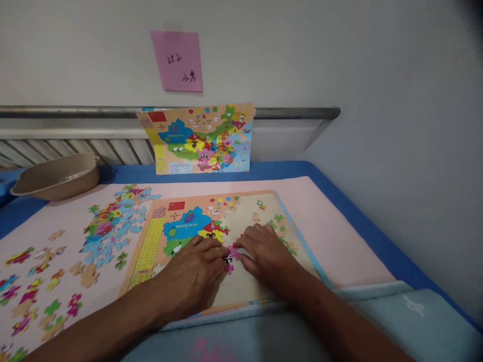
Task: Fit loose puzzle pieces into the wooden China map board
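A partly assembled jigsaw puzzle of a colourful map lies in its tray (260, 290). My left hand (196, 266) rests flat over the middle of it, fingers stretched out, their tips touching the pink panda pieces (228, 260). Facing it from the right, my right hand (264, 251) has thumb and forefinger closed at a red-and-pink puzzle piece (234, 251), right beside the panda. My fingers partly hide that piece. Blue, yellow and green map sections are joined at the upper left, and some loose green pieces (279, 221) lie on the tray's bare right part.
Many loose puzzle pieces (113, 216) spread over the pink sheet to the left. A printed map picture (199, 141) leans against the rail behind the tray. A brown basket (56, 176) stands at the back left. A pink note (177, 60) hangs on the wall.
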A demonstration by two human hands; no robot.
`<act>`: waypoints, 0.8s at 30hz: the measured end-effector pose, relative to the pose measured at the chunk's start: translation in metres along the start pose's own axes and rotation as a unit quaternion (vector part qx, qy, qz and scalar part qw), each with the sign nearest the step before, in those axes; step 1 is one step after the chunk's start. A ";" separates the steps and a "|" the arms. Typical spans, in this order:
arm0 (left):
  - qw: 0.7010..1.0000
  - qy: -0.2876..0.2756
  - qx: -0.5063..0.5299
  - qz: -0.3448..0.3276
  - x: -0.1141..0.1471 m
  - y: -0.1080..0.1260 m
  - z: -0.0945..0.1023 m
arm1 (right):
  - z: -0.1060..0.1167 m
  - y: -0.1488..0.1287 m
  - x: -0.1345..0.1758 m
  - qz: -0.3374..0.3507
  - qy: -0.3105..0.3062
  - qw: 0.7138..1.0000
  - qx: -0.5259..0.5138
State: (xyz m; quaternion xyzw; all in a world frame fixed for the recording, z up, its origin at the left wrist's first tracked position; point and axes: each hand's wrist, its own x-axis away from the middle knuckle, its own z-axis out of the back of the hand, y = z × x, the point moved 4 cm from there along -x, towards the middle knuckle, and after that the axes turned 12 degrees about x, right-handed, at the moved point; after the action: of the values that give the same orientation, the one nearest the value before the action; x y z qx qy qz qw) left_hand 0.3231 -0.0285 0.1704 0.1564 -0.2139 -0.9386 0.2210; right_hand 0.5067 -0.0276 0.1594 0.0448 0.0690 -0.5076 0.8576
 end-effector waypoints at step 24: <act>0.999 0.023 -0.024 -0.008 0.001 -0.003 -0.004 | -0.002 -0.005 0.008 0.081 0.071 0.993 0.055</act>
State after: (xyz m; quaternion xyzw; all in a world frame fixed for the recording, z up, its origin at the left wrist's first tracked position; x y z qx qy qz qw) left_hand 0.3225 -0.0277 0.1650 0.1737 -0.1846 -0.9415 0.2220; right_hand 0.5059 -0.0370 0.1561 0.1337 0.0979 -0.4355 0.8848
